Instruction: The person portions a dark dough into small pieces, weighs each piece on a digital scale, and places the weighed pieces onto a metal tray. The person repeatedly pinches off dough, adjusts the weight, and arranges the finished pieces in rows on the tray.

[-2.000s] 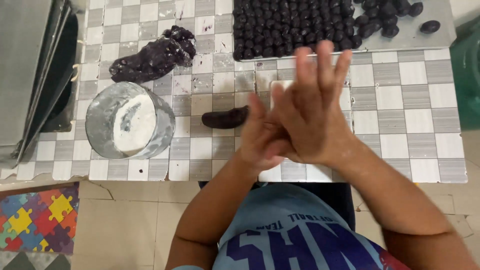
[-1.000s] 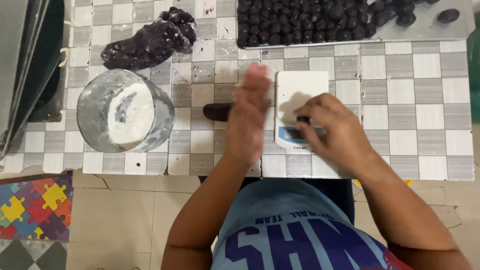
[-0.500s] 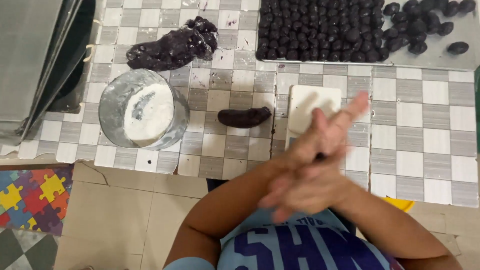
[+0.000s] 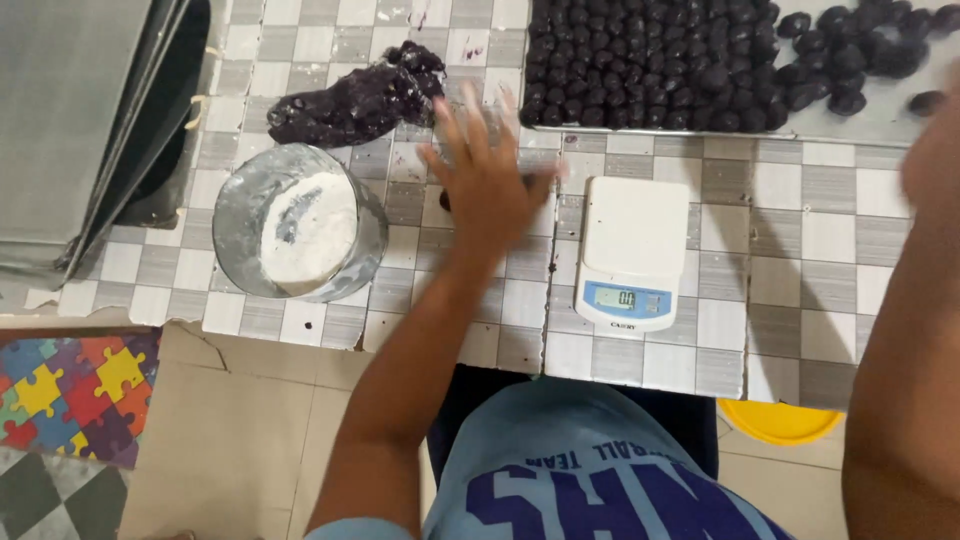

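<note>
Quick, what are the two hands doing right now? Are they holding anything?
Left hand: open, fingers spread, flat over the small dark dough piece on the checked table.
Right hand: only the forearm shows at the picture's right edge; cannot be told.

A grey-and-white checked tabletop (image 4: 800, 230) lies under the left grip (image 4: 490, 190). Just beyond that grip sits a dark purple dough lump (image 4: 350, 105); to its left, a clear bowl (image 4: 235, 215) of white flour. To its right stands a white scale (image 4: 632, 250); beyond, dark purple balls (image 4: 650, 60) fill a pale tray (image 4: 880, 120).
</note>
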